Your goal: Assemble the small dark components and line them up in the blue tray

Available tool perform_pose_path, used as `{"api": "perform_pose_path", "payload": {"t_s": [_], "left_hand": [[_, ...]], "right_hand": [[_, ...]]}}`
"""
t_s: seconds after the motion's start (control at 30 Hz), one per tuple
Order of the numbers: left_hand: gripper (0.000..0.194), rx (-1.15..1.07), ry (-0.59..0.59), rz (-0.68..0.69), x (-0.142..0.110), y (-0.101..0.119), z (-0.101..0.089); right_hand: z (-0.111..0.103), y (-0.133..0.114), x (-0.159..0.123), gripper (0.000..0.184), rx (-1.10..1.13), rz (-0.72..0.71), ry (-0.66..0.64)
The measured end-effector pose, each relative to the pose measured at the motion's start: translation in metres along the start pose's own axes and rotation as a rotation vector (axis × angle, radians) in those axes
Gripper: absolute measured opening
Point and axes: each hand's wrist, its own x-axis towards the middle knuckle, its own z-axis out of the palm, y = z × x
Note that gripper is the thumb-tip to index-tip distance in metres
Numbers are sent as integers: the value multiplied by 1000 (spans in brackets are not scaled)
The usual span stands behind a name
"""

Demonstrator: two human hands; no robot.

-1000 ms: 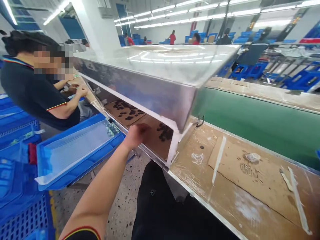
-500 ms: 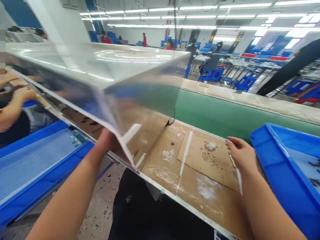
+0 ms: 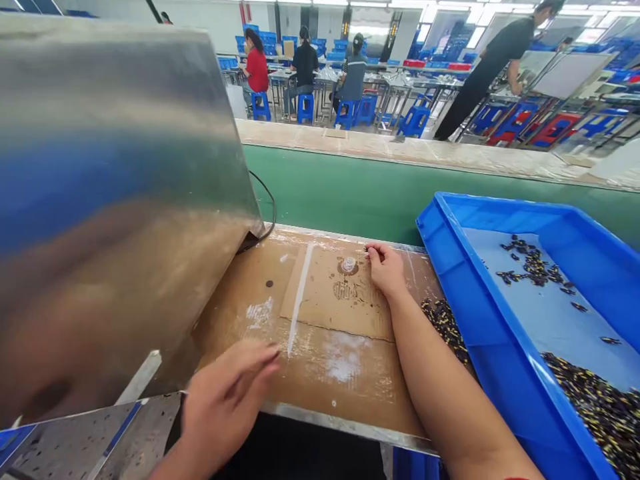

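Observation:
My right hand [image 3: 387,272] rests at the far side of the cardboard sheet [image 3: 320,303], fingertips pinched on a small dark piece that barely shows. Beside those fingers, a small clear whitish lump [image 3: 349,265] sits on a dark stain on the cardboard. Nearer to me, my left hand [image 3: 227,393] hovers over the bench's front edge, blurred, its fingers loosely apart and no object visible in them. To its left stands the big shiny metal hood [image 3: 125,200].
A blue bin [image 3: 453,280] of small black-and-yellow pieces [image 3: 595,393] stands right; more loose pieces [image 3: 445,323] lie beside it. A black cable [image 3: 273,207] loops from the hood. Behind the bench runs a green belt [image 3: 330,183]. People sit and stand farther back.
My left hand has come out from under the metal hood to the bench front. The view has swung right, showing more of the blue bin. My right hand stays by the cardboard.

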Motion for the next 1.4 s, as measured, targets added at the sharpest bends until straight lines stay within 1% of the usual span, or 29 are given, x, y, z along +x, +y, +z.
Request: {"api": "perform_pose_path", "payload": {"t_s": [0.07,0.1,0.13,0.2,0.27,0.37,0.47,0.53,0.57,0.7,0.8,0.9,0.97,1.1,1.2,1.4], "left_hand": [[13,-171,-51,-170,36,-1,41],[17,-278,-71,-284,55,-2,61],[22,-374,-96,-356,73,-5,79],[33,-528,-113,-440,103,-11,107],[44,-616,-120,-478,123,-18,125],[55,-649,-125,-519,135,-30,139],[53,-650,-114,-555,136,-42,146],[50,-651,-97,-574,135,-48,149],[48,-650,-86,-579,134,-51,149],[43,-640,-88,-574,132,-56,148],[38,-598,-119,-510,132,-59,146],[30,-516,-145,-421,134,-61,145],[29,-485,-161,-403,136,-61,146],[31,-504,-168,-440,138,-61,147],[26,-467,-180,-437,138,-59,148],[22,-421,-191,-373,137,-58,148]], "right_hand": [[-2,-2,1,37,-75,-21,-23],[-4,-3,2,34,-116,-35,-26],[-5,-3,3,31,-157,-50,-27],[-9,-4,4,28,-235,-85,-21],[-15,-4,5,28,-304,-111,-9],[-23,-6,5,26,-442,-121,-31],[-25,-9,4,24,-602,-150,-142],[-23,-10,3,26,-637,-187,-195],[-22,-10,3,27,-628,-201,-198],[-21,-6,4,22,-528,-203,-134],[-20,-4,3,21,-387,-197,-39],[-14,-10,-2,25,-209,-240,64],[-7,-17,-6,26,-144,-265,89],[4,-28,-12,18,-158,-332,32],[5,-29,-14,19,-184,-402,-12],[4,-29,-16,19,-222,-379,-48]]}}
